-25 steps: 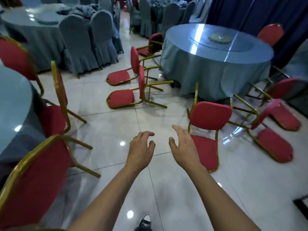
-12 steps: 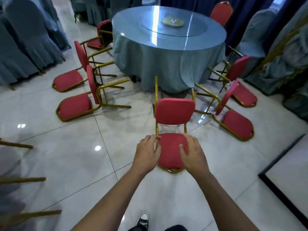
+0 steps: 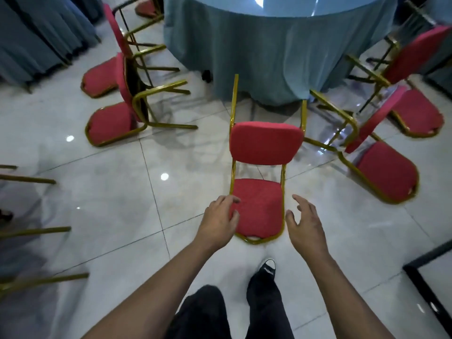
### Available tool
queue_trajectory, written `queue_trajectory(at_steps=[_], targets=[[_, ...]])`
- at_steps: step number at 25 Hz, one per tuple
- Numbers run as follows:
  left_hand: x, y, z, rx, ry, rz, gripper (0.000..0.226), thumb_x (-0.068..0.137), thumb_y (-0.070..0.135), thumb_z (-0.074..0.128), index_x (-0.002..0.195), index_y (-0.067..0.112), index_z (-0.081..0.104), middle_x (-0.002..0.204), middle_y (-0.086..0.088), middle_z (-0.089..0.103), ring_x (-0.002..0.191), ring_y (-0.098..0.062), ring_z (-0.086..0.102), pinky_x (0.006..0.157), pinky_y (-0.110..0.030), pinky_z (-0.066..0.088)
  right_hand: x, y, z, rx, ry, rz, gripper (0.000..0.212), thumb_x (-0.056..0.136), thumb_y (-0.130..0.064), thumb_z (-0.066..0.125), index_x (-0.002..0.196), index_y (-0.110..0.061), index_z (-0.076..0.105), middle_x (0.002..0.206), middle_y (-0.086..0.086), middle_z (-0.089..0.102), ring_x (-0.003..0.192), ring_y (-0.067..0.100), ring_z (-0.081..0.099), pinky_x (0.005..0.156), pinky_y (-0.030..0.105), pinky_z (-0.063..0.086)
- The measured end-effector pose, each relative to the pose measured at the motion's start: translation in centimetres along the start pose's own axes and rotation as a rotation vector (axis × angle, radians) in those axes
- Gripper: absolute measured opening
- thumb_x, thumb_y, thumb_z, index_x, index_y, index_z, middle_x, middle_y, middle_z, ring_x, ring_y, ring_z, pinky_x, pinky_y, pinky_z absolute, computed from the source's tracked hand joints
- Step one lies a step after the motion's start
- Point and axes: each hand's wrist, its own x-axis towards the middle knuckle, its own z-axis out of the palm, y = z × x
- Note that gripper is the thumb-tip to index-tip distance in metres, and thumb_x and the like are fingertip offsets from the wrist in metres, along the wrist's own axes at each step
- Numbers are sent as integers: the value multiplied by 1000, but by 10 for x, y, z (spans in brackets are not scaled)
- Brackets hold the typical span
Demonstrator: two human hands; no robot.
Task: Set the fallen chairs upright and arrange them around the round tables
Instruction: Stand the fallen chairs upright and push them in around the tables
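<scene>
One head-cam view only, no 2nd view to share. Scene was seen from standing height, aimed fwd and steeply down; hands, legs close at bottom, floor [image 3: 102, 192] mid-frame, table [image 3: 269, 45] cut off at top.

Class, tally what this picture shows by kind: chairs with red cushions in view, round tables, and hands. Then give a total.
Red-cushioned, gold-framed metal chairs, all fallen: 6
Round table with blue cloth: 1
Hands: 2, left hand, right hand
Total: 9
</scene>
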Motion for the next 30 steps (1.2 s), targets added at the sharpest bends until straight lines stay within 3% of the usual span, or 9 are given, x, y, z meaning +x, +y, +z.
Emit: queue_trajectory(at_steps=[3, 7, 11, 15, 18, 21, 25, 27, 30], targets=[[49, -7, 39, -5, -18, -82, 33, 100, 19, 49, 132, 21, 56, 131, 0, 58, 121, -21, 52, 106, -38, 40, 59, 40, 9, -30, -60, 3, 46, 99, -27, 54, 144, -28, 46, 138, 1, 49, 125, 18, 53, 100, 40, 48], [111, -60, 113, -40, -71, -231, 34, 98, 19, 50, 131, 22, 56, 129, 0, 58, 120, -17, 52, 99, -26, 36, 126, 116, 58, -73, -154, 110, 45, 99, -29, 53, 143, -31, 44, 138, 0, 49, 124, 15, 53, 93, 33, 43], [181, -181, 226, -55, -154, -356, 40, 99, 22, 49, 138, 27, 49, 131, 0, 55, 118, -19, 52, 93, -28, 39, 197, 239, 162, -129, -231, 168, 45, 99, -34, 53, 142, -38, 38, 137, 1, 50, 122, 16, 55, 88, 32, 41], [253, -316, 339, -27, -163, -409, 48, 100, 20, 49, 147, 26, 42, 135, -7, 51, 118, -26, 54, 96, -33, 42, 263, 360, 282, -168, -258, 212, 50, 99, -33, 55, 146, -31, 37, 132, 12, 53, 118, 26, 57, 90, 38, 45], [304, -398, 411, -63, -120, -474, 55, 101, 24, 48, 153, 27, 33, 143, -11, 47, 125, -28, 52, 103, -37, 42, 296, 435, 359, -174, -163, 367, 58, 100, -38, 54, 151, -27, 30, 136, 19, 48, 122, 37, 52, 101, 52, 45], [341, -463, 472, -215, -83, -651, 64, 100, 32, 50, 158, 28, 24, 152, -11, 44, 136, -28, 47, 113, -40, 38, 314, 500, 419, -148, -62, 595, 66, 101, -46, 46, 158, -25, 20, 147, 26, 35, 130, 49, 43, 109, 58, 37], [358, -495, 513, -555, -38, -769, 59, 97, 33, 59, 151, 36, 34, 136, 2, 61, 116, -20, 61, 106, -38, 47, 323, 543, 444, 17, -116, 720, 65, 102, -55, 39, 159, -40, 11, 152, 22, 33, 135, 47, 40, 114, 58, 34], [354, -491, 509, -549, -11, -766, 58, 97, 33, 61, 149, 36, 36, 129, 5, 61, 110, -17, 61, 99, -33, 49, 319, 537, 434, 106, -141, 670, 62, 101, -54, 44, 155, -49, 16, 153, 14, 39, 136, 41, 44, 114, 55, 36], [333, -467, 465, -421, 7, -732, 62, 96, 34, 64, 150, 33, 34, 124, 6, 58, 115, -22, 60, 101, -37, 49, 299, 502, 400, 139, -184, 551, 60, 101, -48, 51, 152, -54, 20, 146, 2, 51, 127, 30, 53, 109, 49, 41]])
